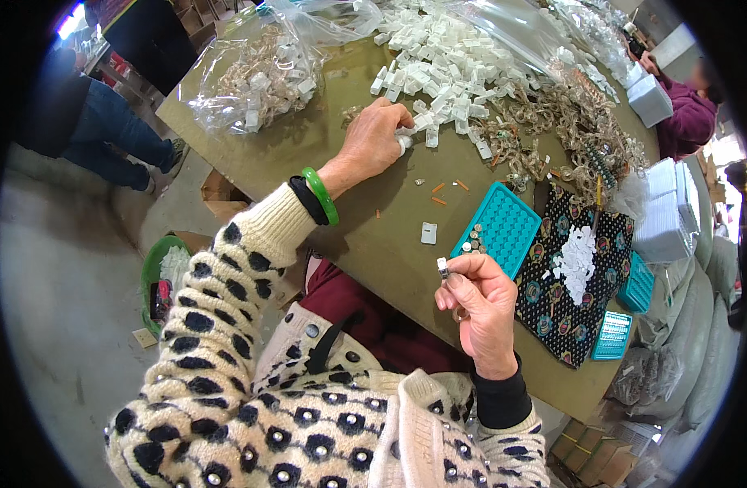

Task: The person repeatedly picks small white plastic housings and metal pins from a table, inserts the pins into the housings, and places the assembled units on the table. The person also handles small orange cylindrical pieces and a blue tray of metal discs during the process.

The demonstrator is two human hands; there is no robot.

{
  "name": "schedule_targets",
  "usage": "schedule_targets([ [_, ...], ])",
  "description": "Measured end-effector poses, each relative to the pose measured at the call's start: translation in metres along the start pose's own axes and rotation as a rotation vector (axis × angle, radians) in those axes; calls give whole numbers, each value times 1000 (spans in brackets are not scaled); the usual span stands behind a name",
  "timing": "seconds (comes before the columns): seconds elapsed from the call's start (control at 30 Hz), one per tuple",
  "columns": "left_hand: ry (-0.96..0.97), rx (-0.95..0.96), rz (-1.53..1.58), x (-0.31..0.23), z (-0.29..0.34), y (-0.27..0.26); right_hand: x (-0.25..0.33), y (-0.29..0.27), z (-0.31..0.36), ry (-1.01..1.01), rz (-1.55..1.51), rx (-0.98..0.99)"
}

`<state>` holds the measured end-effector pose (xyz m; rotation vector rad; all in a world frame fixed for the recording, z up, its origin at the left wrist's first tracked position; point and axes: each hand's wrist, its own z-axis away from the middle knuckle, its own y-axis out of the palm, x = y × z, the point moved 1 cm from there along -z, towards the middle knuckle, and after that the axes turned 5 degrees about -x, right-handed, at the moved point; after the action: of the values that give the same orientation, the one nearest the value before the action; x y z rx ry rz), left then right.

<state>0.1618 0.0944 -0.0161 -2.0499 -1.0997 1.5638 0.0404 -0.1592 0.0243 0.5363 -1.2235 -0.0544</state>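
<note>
Pieces of white plastic [450,69] are heaped on the tabletop [349,224]. At their near edge, the left hand [373,134] is curled beside a white bit [404,142]; whether it is gripped cannot be told. A small part [443,267] is pinched between thumb and fingers of the right hand [483,307], near the teal tray [503,221]. White chips [578,264] are spread on the patterned cloth [564,333].

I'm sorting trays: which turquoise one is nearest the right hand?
The turquoise tray left of the patterned cloth, just beyond the right hand; the other two trays lie on the cloth's right.
</note>
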Motion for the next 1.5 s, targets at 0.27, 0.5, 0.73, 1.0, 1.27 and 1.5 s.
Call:
schedule_targets([
  [0.27, -17, -47, 18, -3, 1, -8, 6, 8, -5, -68, -11, 30],
  [0.5, 188, -223, 390, -51, 53, -31, 25, 25, -23, -278, 125, -138],
  [0.73, 231, -306, 489, -98, 118, -21, 7, 42, -39, -1052, 975, -362],
  [1.0, -536, 389, 1550, -89, 141, -39, 7, 26, -26, -854, 793, -213],
  [1.27, -873, 647, 1850, -90, 154, -27, 9, 30, -22, -824, 587, -88],
  [1.5, -873, 545, 1807, -103, 166, -32, 15, 33, -15, -1141, 1007, -187],
])
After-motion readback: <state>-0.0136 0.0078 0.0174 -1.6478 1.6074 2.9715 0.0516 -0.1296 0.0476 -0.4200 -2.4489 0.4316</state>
